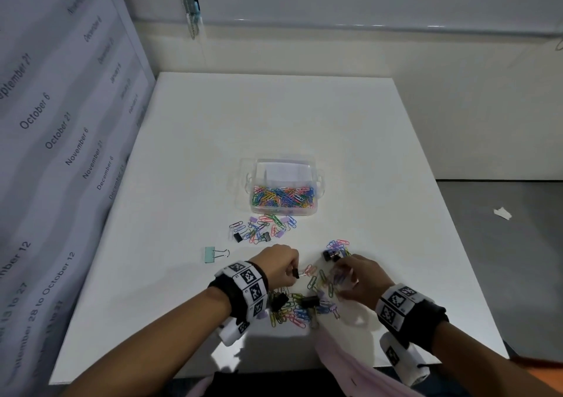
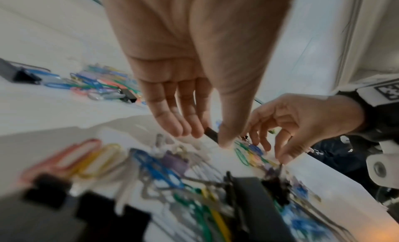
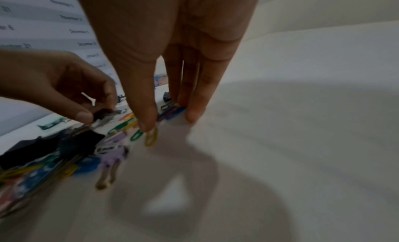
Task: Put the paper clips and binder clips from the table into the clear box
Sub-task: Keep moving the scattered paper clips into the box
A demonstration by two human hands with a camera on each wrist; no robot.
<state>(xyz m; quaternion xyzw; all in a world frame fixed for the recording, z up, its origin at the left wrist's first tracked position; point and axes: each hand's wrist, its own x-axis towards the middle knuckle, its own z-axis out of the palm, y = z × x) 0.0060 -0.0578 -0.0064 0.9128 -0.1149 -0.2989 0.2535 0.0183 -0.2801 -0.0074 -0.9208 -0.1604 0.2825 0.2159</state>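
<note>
Here the white bench (image 1: 350,140) carries the clear box (image 1: 285,187) near its middle, open-topped and already holding many paper clips, presumably so handfuls drop straight in. Loose paper clips and binder clips (image 1: 300,306) lie heaped by the near edge, within easy reach. The left hand (image 1: 278,267) pinches a small black binder clip (image 1: 295,273); the right hand (image 1: 358,279), fingers straight, presses down on paper clips. Motion blur hides whether it has lifted any.
</note>
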